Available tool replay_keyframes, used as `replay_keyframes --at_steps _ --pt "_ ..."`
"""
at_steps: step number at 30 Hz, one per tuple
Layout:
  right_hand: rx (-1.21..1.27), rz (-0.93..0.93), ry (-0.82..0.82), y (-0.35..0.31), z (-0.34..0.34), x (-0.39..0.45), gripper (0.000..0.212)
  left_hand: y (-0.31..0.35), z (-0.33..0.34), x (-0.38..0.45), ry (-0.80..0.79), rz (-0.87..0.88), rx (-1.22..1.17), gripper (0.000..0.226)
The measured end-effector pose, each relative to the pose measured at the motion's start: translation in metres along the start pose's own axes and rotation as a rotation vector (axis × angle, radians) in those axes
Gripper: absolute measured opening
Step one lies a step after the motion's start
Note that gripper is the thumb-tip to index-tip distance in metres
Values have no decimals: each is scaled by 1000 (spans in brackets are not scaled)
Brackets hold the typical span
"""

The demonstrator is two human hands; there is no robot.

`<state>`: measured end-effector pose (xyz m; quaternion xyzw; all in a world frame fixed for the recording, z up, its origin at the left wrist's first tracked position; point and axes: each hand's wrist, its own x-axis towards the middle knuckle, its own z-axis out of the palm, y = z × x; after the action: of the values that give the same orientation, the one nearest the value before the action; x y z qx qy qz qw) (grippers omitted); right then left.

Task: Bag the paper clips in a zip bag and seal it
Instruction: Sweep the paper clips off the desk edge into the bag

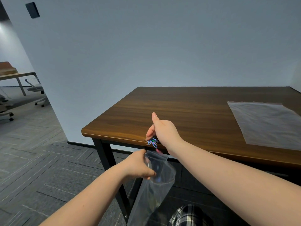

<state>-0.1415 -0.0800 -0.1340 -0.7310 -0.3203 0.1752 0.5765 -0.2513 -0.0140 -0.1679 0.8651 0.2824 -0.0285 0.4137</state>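
At the table [187, 108] edge: right hand [160, 129] pinched paper clips [152, 141] above open zip bag [160, 175], gripped by left hand [138, 165]; unfilled, unsealed.

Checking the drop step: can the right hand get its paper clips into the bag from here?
Probably yes: the right hand holds the paper clips just above the zip bag, whose mouth the left hand holds open.
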Motion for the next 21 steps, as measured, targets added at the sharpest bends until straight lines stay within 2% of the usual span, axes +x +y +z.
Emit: replay_keyframes --at_steps 7,13,17,21 --pt "28 -5 47 3 -3 2 70 1 0 -3 8 -7 23 95" --pt "-131 -2 -68 -4 1 10 73 -2 -1 -3 26 5 30 93" --pt "-134 9 -128 -7 2 10 76 -5 -7 -3 9 -13 47 90" --pt "-137 -39 -135 -3 3 6 80 -4 -7 -4 30 -23 22 99"
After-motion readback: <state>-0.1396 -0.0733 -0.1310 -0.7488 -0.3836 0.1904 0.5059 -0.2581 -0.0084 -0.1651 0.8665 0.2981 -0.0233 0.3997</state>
